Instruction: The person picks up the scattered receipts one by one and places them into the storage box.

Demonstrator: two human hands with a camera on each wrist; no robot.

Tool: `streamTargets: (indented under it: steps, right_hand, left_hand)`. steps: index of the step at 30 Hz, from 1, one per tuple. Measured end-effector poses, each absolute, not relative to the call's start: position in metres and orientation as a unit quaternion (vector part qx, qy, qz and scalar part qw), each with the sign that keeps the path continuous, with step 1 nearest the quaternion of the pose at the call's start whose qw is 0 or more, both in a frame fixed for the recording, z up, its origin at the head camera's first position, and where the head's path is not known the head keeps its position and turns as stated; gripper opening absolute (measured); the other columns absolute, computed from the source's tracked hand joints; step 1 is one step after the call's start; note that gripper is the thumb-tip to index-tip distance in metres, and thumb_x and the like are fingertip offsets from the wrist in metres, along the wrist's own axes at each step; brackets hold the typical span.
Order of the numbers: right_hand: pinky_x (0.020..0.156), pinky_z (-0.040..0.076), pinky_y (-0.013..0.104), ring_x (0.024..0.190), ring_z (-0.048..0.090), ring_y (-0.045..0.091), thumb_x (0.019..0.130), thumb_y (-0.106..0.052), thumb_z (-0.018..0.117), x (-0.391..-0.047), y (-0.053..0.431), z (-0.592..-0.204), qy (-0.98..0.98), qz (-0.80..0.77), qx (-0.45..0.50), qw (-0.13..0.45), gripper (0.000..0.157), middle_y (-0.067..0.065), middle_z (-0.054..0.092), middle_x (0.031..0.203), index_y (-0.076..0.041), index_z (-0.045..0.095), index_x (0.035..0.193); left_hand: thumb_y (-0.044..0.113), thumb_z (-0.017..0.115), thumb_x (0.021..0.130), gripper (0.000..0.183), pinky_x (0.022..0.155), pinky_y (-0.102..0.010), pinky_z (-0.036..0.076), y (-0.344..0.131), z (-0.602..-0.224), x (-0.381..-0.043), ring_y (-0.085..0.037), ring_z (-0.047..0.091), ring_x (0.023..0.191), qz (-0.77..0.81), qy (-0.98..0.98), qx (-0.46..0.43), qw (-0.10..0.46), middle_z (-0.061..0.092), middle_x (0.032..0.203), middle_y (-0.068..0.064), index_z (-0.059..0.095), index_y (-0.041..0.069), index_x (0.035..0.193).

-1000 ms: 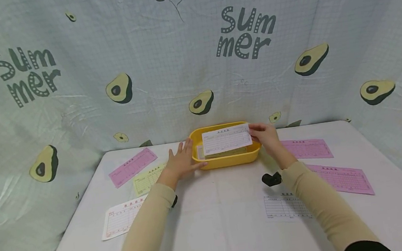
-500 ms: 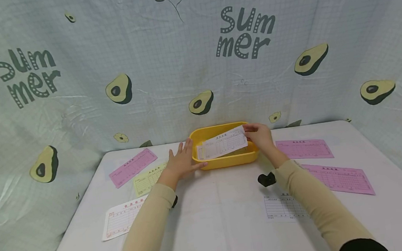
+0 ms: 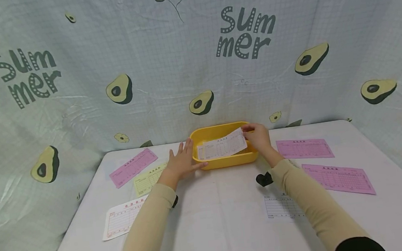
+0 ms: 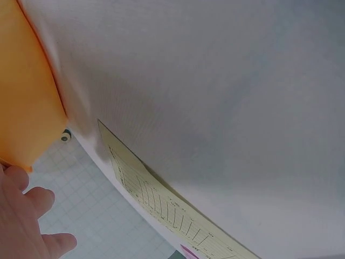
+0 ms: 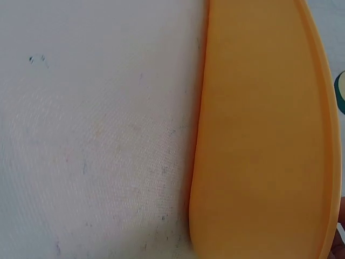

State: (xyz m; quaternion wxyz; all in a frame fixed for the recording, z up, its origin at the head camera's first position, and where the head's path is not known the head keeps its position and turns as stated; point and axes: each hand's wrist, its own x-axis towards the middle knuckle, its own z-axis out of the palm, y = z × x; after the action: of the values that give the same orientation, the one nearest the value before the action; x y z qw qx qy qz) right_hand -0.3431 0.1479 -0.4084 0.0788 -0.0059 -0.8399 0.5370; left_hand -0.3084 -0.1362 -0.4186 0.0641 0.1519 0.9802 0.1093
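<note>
A yellow plastic basin [image 3: 229,162] stands at the back middle of the table. My left hand [image 3: 180,163] rests against its left end with the fingers spread and straight; in the left wrist view those fingers [image 4: 39,200] show beside the basin's wall. Inside the basin lies a white printed form [image 3: 222,145], its left part low and its right end raised. My right hand [image 3: 259,138] pinches that raised right end. Whatever lies beneath the form is mostly covered. In the right wrist view, the basin's wall [image 5: 264,129] hides nearly all of the right hand.
Left on the table lie a pink form [image 3: 133,167], a yellow form [image 3: 149,180] and a white form with red print [image 3: 123,217]. On the right are two pink forms [image 3: 305,148] and a white form [image 3: 282,207], partly under the right arm. A patterned curtain hangs behind.
My right hand has moved a little left and down, lowering the white form into the basin; the form now slopes down to the left. The left hand has stayed in place.
</note>
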Motion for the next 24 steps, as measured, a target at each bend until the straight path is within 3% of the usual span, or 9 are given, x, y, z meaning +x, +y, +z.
streamTargets:
  steps: [13,24]
  right_hand:
    - [0.099,0.053,0.044,0.114,0.064,0.036,0.103,0.000,0.056,-0.343,0.155,-0.406,-0.861,0.506,0.028,0.050,0.030,0.023,0.064,0.129,0.004,0.065,0.132]
    - [0.094,0.057,0.039,0.109,0.067,0.035,0.103,-0.001,0.056,-0.336,0.165,-0.400,-0.849,0.523,0.057,0.054,0.029,0.024,0.065,0.126,0.006,0.065,0.131]
  left_hand:
    - [0.067,0.055,0.096,0.108,0.120,-0.066,0.005,-0.136,-0.417,-0.308,-0.038,0.007,0.156,0.105,0.981,0.150,0.065,0.002,0.171,-0.014,0.003,0.001,0.164]
    - [0.068,0.055,0.095,0.108,0.120,-0.066,0.003,-0.137,-0.418,-0.309,-0.038,0.007,0.156,0.110,0.980,0.151,0.064,0.002,0.171,-0.014,0.004,0.002,0.164]
